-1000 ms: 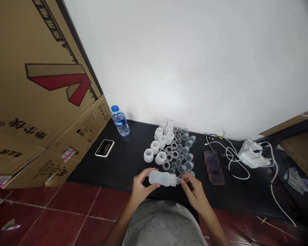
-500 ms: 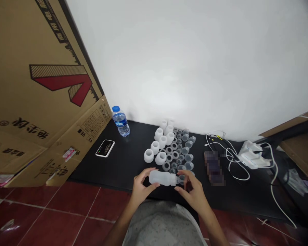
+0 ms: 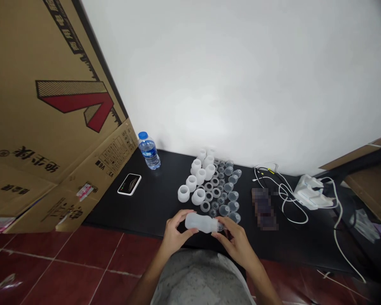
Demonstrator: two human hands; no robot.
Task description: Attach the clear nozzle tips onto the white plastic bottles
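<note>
A frosted white baby bottle (image 3: 200, 223) lies sideways over the near edge of the black table. My left hand (image 3: 177, 231) is closed around its base end, with the thumb below and the fingers above. At the other end, my right hand (image 3: 231, 237) pinches the bottle's collar between thumb and fingers. A clear teat (image 3: 221, 227) sticks out of the collar, partly hidden by those fingers. Just beyond my hands stand several open white bottles (image 3: 199, 196). Beside them lie rows of grey-white rings (image 3: 205, 206), small clear teats and clear dome caps (image 3: 233, 206).
A water bottle (image 3: 149, 153) and a white-edged black device (image 3: 129, 184) are on the left. To the right lie a blurred phone-like object (image 3: 264, 209), white cables (image 3: 285, 192) and a white power strip (image 3: 314, 192). A large cardboard box (image 3: 92, 169) borders the table's left side.
My right hand has moved left and closed its fingers onto the bottle's collar, covering more of the teat. The bottle has tilted slightly; my left hand keeps its hold.
</note>
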